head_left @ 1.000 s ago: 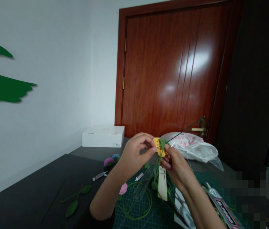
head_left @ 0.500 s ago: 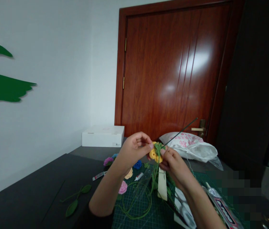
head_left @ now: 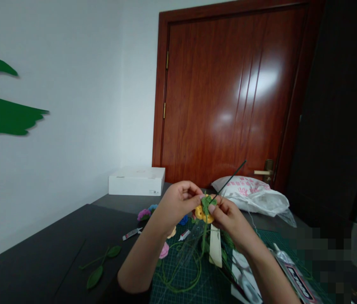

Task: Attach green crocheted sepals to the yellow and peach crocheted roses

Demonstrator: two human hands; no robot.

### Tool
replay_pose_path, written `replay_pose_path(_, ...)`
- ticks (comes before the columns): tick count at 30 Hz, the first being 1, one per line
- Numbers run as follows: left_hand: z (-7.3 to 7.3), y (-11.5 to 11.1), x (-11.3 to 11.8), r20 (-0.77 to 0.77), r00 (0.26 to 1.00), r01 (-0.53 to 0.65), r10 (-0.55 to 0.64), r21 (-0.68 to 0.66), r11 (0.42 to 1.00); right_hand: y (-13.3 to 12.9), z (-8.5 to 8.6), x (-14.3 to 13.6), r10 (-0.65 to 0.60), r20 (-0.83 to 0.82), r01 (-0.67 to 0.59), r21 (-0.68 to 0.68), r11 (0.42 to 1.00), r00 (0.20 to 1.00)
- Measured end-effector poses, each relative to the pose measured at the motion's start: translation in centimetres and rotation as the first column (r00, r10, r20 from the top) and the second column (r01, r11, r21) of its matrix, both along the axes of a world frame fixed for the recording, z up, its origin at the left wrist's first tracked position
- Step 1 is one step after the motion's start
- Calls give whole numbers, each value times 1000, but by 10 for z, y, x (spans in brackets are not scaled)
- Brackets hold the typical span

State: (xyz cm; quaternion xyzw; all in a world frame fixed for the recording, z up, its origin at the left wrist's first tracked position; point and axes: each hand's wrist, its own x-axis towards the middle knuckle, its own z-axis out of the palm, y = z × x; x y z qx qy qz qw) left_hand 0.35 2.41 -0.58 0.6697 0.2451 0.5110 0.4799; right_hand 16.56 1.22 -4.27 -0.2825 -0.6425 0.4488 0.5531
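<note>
A yellow crocheted flower (head_left: 201,213) with a green crocheted calyx (head_left: 208,204) on its back is held up between both hands above the cutting mat. My left hand (head_left: 185,198) pinches the flower's left edge between thumb and fingers. From the right, my right hand (head_left: 227,212) grips the flower, its thumb pressed on the green calyx. A thin dark wire stem (head_left: 233,177) slants up and right from the calyx. Green yarn (head_left: 204,240) hangs from the flower and loops over the mat. My fingertips behind the flower are hidden.
On the green cutting mat (head_left: 178,276) lie a pink flower (head_left: 164,251), a small tube (head_left: 184,235), scissors (head_left: 248,283) and a large glue tube (head_left: 298,278). Leaves on a stem (head_left: 95,276) lie left. A white box (head_left: 137,181) and plastic bag (head_left: 251,192) stand behind.
Both hands have lowered the flower slightly and shifted it left. The calyx now faces me more fully, and the wire's tip has moved left and a little down.
</note>
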Motion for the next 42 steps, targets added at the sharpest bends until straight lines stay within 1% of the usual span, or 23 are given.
replay_pose_path(4,-2,1,2,-1,1000,23,-23,-15,1000,0,-1,2,19,40,-20,16,1000,999)
replay_pose_path(8,-4,2,4,17,1000,13,-13,-21,1000,0,0,5,17,69,-20,41,999,997)
replay_pose_path(13,3,-7,1,-79,997,13,-14,-16,1000,6,-3,12,-11,143,0,79,997,990)
replay_pose_path(16,6,-10,-1,-109,994,-4,2,-14,1000,10,-5,16,-36,150,21,103,994,988)
replay_pose_path(19,4,-8,-1,-75,997,-21,17,-56,998,10,-5,18,-56,145,40,111,993,988)
replay_pose_path(25,1,-5,-1,-10,994,103,-105,-118,988,6,0,19,-56,120,45,91,995,991)
replay_pose_path(28,2,-5,2,53,992,124,-118,-126,984,5,2,17,-21,77,19,33,999,997)
replay_pose_path(30,2,-6,5,96,992,90,-79,-110,990,5,2,15,-1,48,1,-3,1000,999)
replay_pose_path(31,2,-6,6,113,992,61,-50,-96,994,5,2,15,-10,32,10,-4,1000,999)
replay_pose_path(33,2,-7,9,141,990,-8,16,-61,998,5,3,15,-72,0,72,34,997,997)
replay_pose_path(35,1,-7,11,176,980,-93,94,-15,996,2,4,17,-172,0,171,119,978,985)
replay_pose_path(37,0,-8,12,211,963,-177,168,29,984,-3,7,20,-284,56,265,228,937,957)
replay_pose_path(38,0,-8,13,225,954,-215,199,48,975,-7,9,22,-328,103,289,278,916,939)
replay_pose_path(39,0,-8,13,237,945,-249,227,66,966,-12,11,23,-354,154,295,310,904,923)
replay_pose_path(42,1,-9,15,263,922,-319,282,108,942,-25,17,22,-364,308,258,334,907,879)
